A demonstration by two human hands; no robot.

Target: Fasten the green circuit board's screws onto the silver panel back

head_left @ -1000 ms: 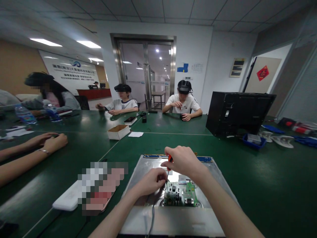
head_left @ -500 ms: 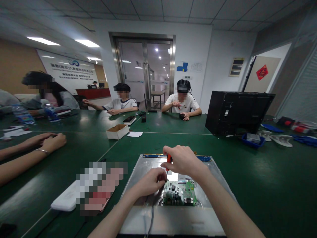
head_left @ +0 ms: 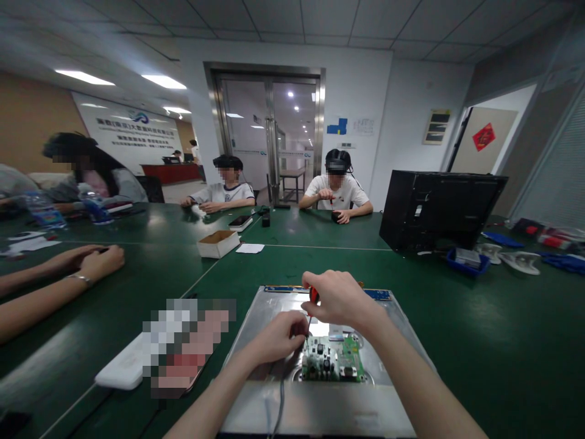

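In the lower centre of the frame, a large, flat metal panel lies on the green table, with a green circuit board mounted near its middle and a narrow blue strip along its far edge. The right hand comes in from the lower right and is closed around the red-and-black handle of a slim screwdriver, whose thin shaft points down toward the far left corner of the circuit board. The left hand, reaching in from the lower left, has its thumb and fingers curled narrow beside the lower end of the shaft; they seem to be at the tip, but I cannot tell whether they grip anything. A grey cable runs over the near part of the panel, down to the bottom of the frame. Left of the panel lie a white rounded slab and a pink flat object, both partly blurred out. Farther up, left of centre, stands an open white cardboard box with a white paper slip just beside it. At the right, a black monitor-like housing stands upright near a blue plastic tray. Two people sit across the table, and another person's forearms rest at the left edge.
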